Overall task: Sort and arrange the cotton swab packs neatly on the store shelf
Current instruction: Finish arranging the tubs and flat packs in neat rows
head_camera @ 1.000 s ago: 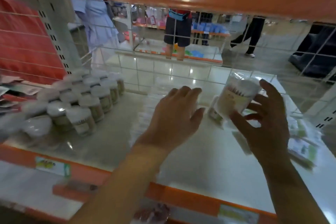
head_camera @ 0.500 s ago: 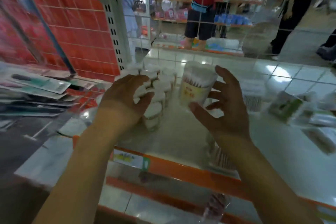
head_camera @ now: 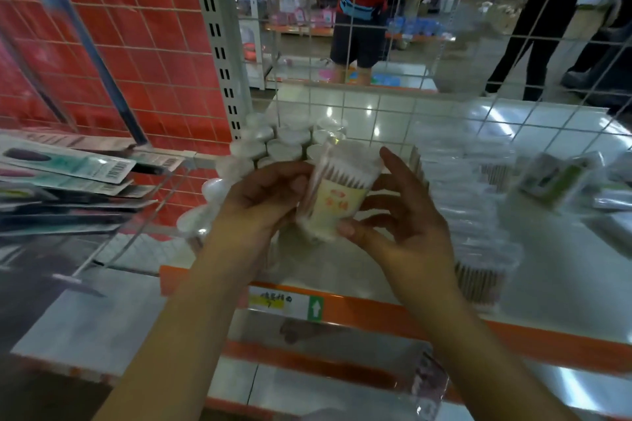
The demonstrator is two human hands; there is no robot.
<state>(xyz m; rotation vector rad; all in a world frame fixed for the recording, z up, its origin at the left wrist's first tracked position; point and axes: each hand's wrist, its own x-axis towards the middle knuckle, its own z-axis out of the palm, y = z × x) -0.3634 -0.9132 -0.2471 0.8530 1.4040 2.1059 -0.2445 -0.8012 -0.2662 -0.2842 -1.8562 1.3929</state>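
One swab pack [head_camera: 337,191], a clear tub with a yellow label and swab tips showing at the top, is held in the air above the near part of the shelf [head_camera: 564,270], tilted a little to the right. It is gripped by both hands: the left hand [head_camera: 260,202] is curled round its left side, and the right hand [head_camera: 400,215] pinches it with the thumb at the lower end and the fingers spread behind the upper end. A two-handed hold of this kind is judged to serve turning the pack, probably so the label faces the aisle before it is set down. The standing tubs [head_camera: 273,143] are grouped in rows at far left against the wire back [head_camera: 444,106], just beyond the held pack; that block is the likely destination. Flat bagged packs [head_camera: 478,202] lie stacked to the right. Motion blur is noted; label text is unreadable.
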